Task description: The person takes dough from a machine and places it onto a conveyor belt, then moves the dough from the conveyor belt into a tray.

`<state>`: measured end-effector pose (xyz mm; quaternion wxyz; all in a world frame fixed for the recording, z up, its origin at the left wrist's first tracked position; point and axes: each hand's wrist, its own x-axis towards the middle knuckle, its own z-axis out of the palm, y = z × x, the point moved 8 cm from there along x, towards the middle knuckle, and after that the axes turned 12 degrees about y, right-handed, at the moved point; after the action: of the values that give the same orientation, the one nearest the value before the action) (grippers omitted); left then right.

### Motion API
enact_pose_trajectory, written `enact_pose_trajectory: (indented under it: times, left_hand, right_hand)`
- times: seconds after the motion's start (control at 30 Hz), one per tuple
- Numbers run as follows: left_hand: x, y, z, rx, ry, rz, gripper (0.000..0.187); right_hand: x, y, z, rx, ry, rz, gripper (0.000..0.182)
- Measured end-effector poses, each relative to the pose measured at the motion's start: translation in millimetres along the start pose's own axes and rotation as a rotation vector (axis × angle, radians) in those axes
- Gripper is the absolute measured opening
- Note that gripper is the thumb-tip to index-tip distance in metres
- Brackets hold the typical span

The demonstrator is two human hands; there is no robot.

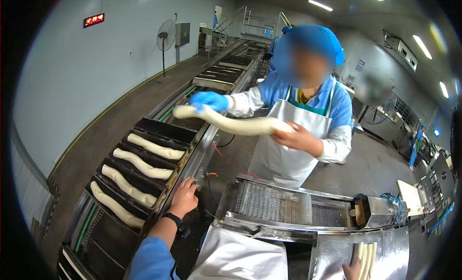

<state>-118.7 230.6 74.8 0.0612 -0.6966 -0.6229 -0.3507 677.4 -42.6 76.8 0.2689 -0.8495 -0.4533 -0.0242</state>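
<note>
My left hand [186,197], with a dark band at its wrist, rests by the metal side rail [196,165] of the tray conveyor, fingers apart and holding nothing. Close to it, long pale dough rolls [129,185] lie one to a slot in a black baking tray [166,131]. At the lower right, my right hand [353,269] touches the left side of several dough strips [366,258] lying side by side on a steel surface [332,248]. Its thumb is spread away from its fingers, which are partly cut off by the frame.
Across from me a co-worker [293,150] in a blue cap and white apron holds a long dough roll [236,123] in both hands over the trays. A mesh belt conveyor [274,200] runs between us. More trays [216,78] stretch back along the line.
</note>
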Motion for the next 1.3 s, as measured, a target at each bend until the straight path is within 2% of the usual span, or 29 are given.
enact_pose_trajectory:
  times: [0.03,0.1,0.13,0.2,0.23,0.3,0.33,0.37,0.47,0.5,0.53,0.57,0.63,0.7,0.73,0.77,0.8,0.83,0.9,0.93,0.97,1.03,1.07,1.1,1.17,1.23,1.3]
  left_hand:
    - [0,0,0,0.009,0.0,-0.006,0.043]
    - [-2,-1,2,-0.022,0.027,-0.029,0.044]
    - [-9,-5,3,-0.035,0.041,-0.079,0.046]
    - [-9,-4,-4,-0.088,0.007,-0.244,0.049]
    - [-6,-12,-2,-0.082,0.009,-0.241,0.049]
    - [5,-25,-24,-0.416,0.201,-0.374,0.05]
    - [12,-16,-53,-0.268,0.284,-0.289,0.047]
    - [19,-18,-71,-0.242,0.347,-0.29,0.044]
    - [26,-50,-89,-0.117,0.472,-0.394,0.042]
    - [26,-66,-87,-0.09,0.485,-0.453,0.042]
    - [23,-90,-81,-0.177,0.402,-0.57,0.048]
    - [21,-92,-84,-0.175,0.397,-0.57,0.048]
    - [20,-100,-87,-0.029,0.305,-0.71,0.056]
    - [19,-106,-87,0.025,0.249,-0.716,0.067]
    - [18,-109,-87,0.004,0.293,-0.722,0.067]
    - [17,-111,-86,-0.016,0.338,-0.73,0.068]
    - [12,-111,-85,-0.153,0.338,-0.859,0.07]
    - [10,-118,-81,-0.155,0.34,-0.855,0.07]
    - [-10,-147,-65,-0.162,0.335,-0.994,0.071]
    - [-13,-138,-76,-0.112,0.385,-0.944,0.069]
    - [-23,-133,-79,-0.163,0.418,-1.021,0.067]
    - [-33,-129,-92,-0.171,0.425,-1.027,0.068]
    - [-33,-117,-104,-0.075,0.392,-1.037,0.07]
    - [-31,-102,-114,0.017,0.365,-1.043,0.072]
    - [-23,-74,-126,0.319,0.371,-0.747,0.071]
    - [-20,-73,-106,0.16,0.476,-0.452,0.063]
    - [-4,-37,-105,0.157,0.419,-0.284,0.059]
  right_hand:
    - [-31,-34,-47,-0.109,-0.049,0.11,0.063]
    - [-61,77,-46,-0.148,-0.028,0.192,0.081]
    - [-72,77,-51,-0.143,-0.027,0.197,0.081]
    - [-94,47,-73,-0.645,0.086,0.279,0.1]
    - [-87,41,-73,-0.639,0.083,0.28,0.1]
    - [-82,37,-75,-0.616,0.029,0.324,0.101]
    - [-82,35,-75,-0.605,0.004,0.348,0.101]
    - [-82,34,-76,-0.593,-0.02,0.371,0.102]
    - [-80,41,-69,-0.562,-0.057,0.412,0.103]
    - [-78,47,-66,-0.59,-0.007,0.34,0.101]
    - [-75,52,-67,-0.621,0.041,0.267,0.1]
    - [-72,52,-73,-0.623,0.037,0.269,0.1]
    - [-63,51,-81,-0.704,-0.035,0.29,0.101]
    - [-51,157,-41,-0.917,0.125,0.071,0.103]
    - [-47,208,-22,-1.029,0.22,-0.026,0.104]
    - [-43,187,-36,-0.874,0.091,0.103,0.102]
    - [-42,133,-61,-0.718,-0.022,0.254,0.101]
    - [-44,69,-88,-0.584,-0.116,0.412,0.099]
    - [-42,75,-83,-0.601,-0.099,0.356,0.098]
    - [-41,76,-81,-0.623,-0.092,0.297,0.096]
    - [-42,79,-80,-0.623,-0.092,0.305,0.096]
    - [-48,78,-82,-0.568,-0.095,0.198,0.099]
    - [-47,58,-86,-0.608,-0.22,0.26,0.106]
    - [-48,56,-86,-0.607,-0.22,0.266,0.106]
    - [-48,56,-85,-0.651,-0.189,0.268,0.109]
    - [-52,60,-82,-0.666,-0.157,0.281,0.108]
    - [-55,46,-88,-0.684,-0.129,0.287,0.108]
